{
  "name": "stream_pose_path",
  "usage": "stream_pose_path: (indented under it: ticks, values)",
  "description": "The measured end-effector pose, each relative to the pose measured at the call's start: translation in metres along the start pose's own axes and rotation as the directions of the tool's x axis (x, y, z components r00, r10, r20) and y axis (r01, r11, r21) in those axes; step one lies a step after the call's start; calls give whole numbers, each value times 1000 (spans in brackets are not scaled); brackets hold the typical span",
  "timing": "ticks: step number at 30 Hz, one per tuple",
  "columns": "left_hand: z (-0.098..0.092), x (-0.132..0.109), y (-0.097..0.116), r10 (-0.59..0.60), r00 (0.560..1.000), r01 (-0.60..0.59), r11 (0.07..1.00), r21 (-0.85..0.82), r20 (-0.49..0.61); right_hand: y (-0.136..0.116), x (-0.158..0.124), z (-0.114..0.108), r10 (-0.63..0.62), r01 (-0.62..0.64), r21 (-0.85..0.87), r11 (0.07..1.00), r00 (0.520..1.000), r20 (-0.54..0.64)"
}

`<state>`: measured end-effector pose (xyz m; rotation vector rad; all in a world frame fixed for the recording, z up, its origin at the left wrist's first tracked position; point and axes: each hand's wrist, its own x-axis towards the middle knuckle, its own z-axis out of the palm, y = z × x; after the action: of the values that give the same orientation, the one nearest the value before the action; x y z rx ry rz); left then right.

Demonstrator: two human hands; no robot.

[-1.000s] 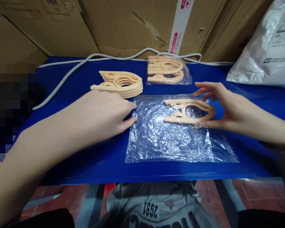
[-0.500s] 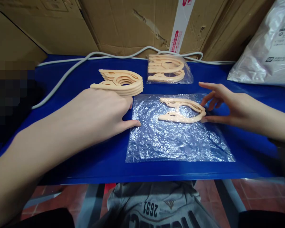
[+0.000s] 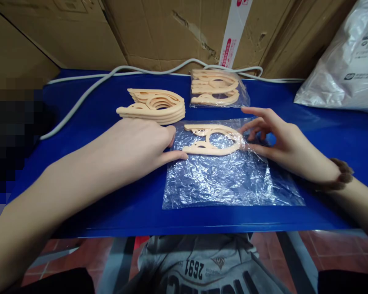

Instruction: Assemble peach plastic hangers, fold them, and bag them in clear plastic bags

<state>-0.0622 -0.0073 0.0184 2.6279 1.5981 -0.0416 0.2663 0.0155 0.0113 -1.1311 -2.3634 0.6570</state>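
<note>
A clear plastic bag [image 3: 221, 179] lies flat on the blue table [image 3: 125, 212]. A peach plastic hanger [image 3: 208, 150] rests at the bag's far left part. My left hand [image 3: 135, 147] lies at the bag's left edge, fingers stretched, its index fingertip touching the hanger's left tip. My right hand [image 3: 282, 141] is at the hanger's right end, with thumb and fingers loosely closed on the hanger there and crinkled plastic around them. A stack of loose peach hangers [image 3: 155, 107] sits just beyond my left hand.
A sealed bag of hangers [image 3: 216, 87] lies at the back centre. A white cable [image 3: 88, 92] runs along the table's back edge. Cardboard boxes [image 3: 159, 32] wall off the back, and a white plastic sack [image 3: 346, 69] sits at the far right.
My right hand has slid the hanger leftward across the bag until it meets my left index finger. My left hand has stayed at the bag's left edge.
</note>
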Motion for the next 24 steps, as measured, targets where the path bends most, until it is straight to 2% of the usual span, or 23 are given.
stream_pose_path:
  ticks: [8, 17, 24]
  values:
    - [-3, 3, 6, 10, 1000, -10, 1000, 25, 25, 1, 1, 8, 42, -42, -2, 999, 998, -42]
    - [2, 0, 5, 14, 1000, -15, 999, -48, -19, 1, 1, 5, 57, -58, 89, 994, 998, 5]
    - [1, 2, 7, 12, 1000, -12, 999, 48, 12, -4, 2, 4, 47, -52, 107, 993, 998, 43]
